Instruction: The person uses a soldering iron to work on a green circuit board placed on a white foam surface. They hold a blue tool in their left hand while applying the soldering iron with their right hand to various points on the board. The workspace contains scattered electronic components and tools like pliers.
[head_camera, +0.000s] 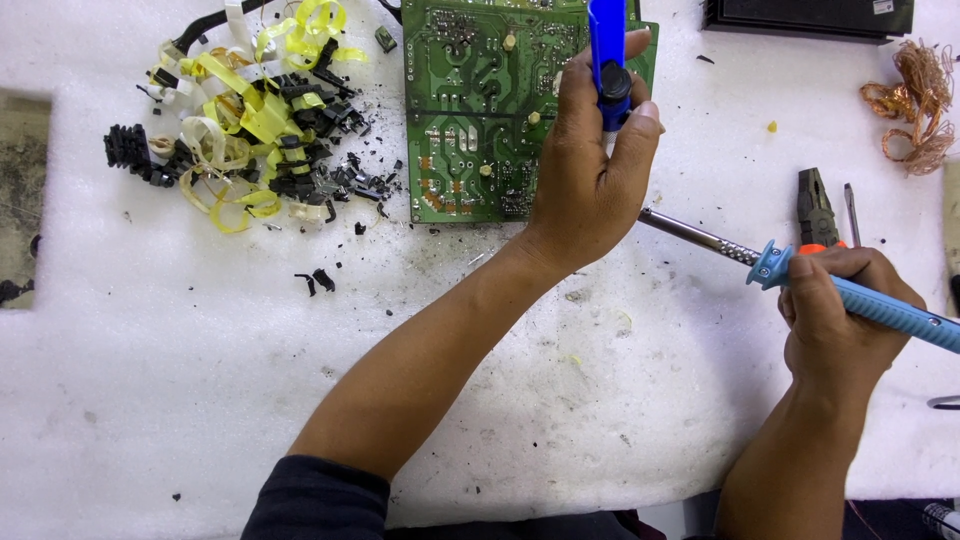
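Green circuit board (480, 110) lies on white foam mat (200, 380), at 12 o'clock. Pile of yellow tape strips & black plastic bits (250, 130) at 10, left of board. Coil of copper wire (915, 105) at 2; black-jawed pliers (815, 205) at 3, below coil.

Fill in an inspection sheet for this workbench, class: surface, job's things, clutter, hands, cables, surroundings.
Surface: white foam mat, speckled with black crumbs.
Job's things: green circuit board; blue pump tool; soldering iron.
Clutter: heap of yellow tape and black bits; copper wire tangle; pliers.
Hands: left hand has its grip on the pump tool, over the board; right hand grips the iron.
Cables: nothing seen.
Surroundings: black box at far edge.
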